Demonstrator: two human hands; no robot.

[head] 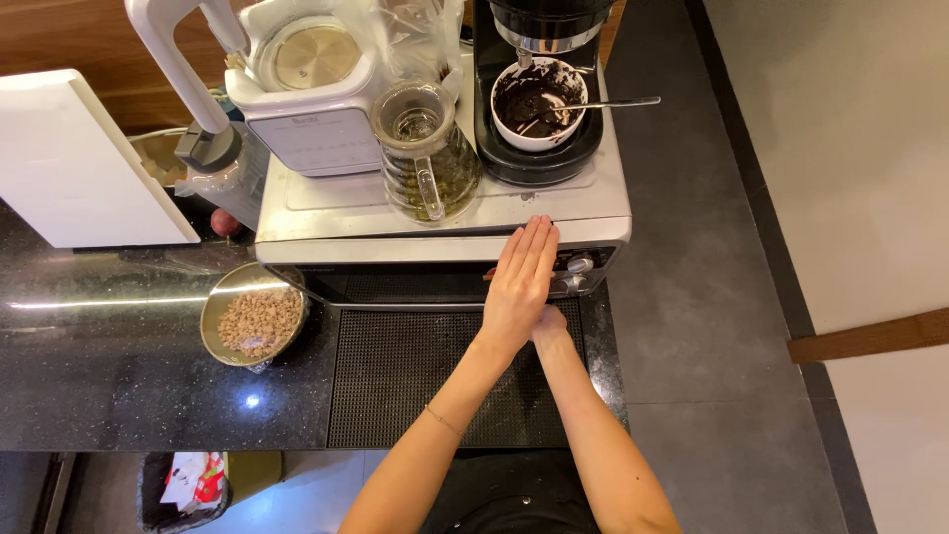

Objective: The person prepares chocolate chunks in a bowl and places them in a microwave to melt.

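Oven knobs (576,267) under both hands, front right of the silver toaster oven (445,232).
Left hand (521,287) flat, fingers together, laid over the right hand (550,321), whose grip is hidden, probably turning a knob; next move needs a precise dial setting. Glass carafe (425,153) on top, grain bowl (252,314) left.

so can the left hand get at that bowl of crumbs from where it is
Probably yes. The left hand lies flat over the right hand, holding nothing, and the bowl of crumbs sits uncovered on the counter to its left, with nothing between them.
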